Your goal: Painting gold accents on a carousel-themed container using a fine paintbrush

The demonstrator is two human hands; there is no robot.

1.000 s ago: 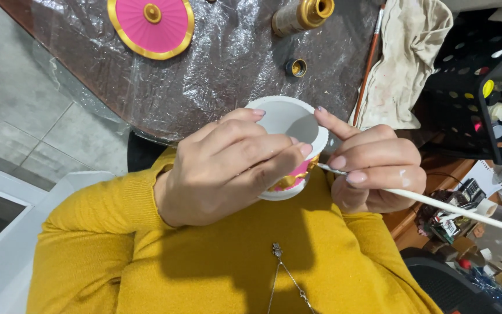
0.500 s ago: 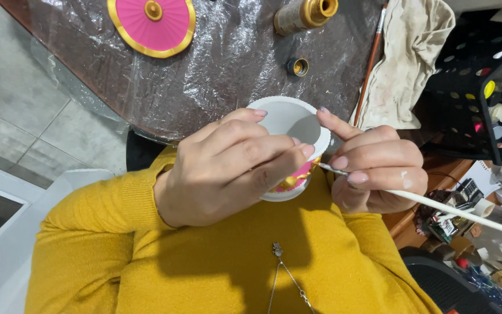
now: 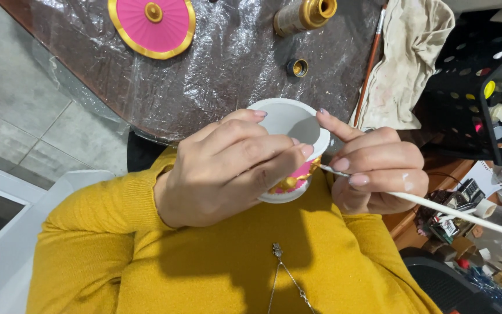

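My left hand (image 3: 228,166) wraps around a small white pot (image 3: 290,125) with pink and gold painted sides, held close to my chest at the table's edge. My right hand (image 3: 373,168) grips a thin white-handled paintbrush (image 3: 448,212); its tip touches the pot's gold band on the right side. My right index finger rests on the pot's rim. Most of the pot's side is hidden by my left fingers.
On the plastic-covered brown table (image 3: 216,70) lie a pink and gold round lid (image 3: 151,23), a gold paint bottle (image 3: 303,14), its small cap (image 3: 298,67), a red-handled brush (image 3: 369,64) and a stained cloth (image 3: 408,52). A black rack of paint pots (image 3: 489,81) stands right.
None beyond a slight shift: my right hand and the brush have moved a little lower against the pot, while my left hand holds still.
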